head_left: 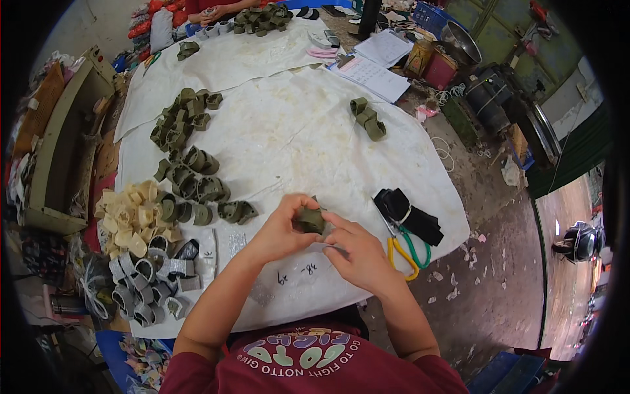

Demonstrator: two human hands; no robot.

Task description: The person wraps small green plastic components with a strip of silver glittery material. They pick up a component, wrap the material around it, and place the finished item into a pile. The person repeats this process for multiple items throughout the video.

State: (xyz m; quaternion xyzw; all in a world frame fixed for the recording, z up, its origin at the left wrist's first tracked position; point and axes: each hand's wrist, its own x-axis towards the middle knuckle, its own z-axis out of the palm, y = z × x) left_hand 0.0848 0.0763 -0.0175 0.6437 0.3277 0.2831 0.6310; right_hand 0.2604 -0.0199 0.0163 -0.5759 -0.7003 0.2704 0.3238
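Together, left hand (pixel 279 230), right hand (pixel 357 253), pinching folded olive fabric piece (pixel 310 220)

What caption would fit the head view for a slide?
Both hands, left hand and right hand, hold an olive fabric piece above a white sheet, beside scissors.

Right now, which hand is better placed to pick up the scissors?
Right hand, probably: the scissors lie just beside it, while the left hand is farther off. Both hands hold the olive piece.

Olive piece (pixel 310 220) half hidden between both hands' fingers (pixel 298 209)
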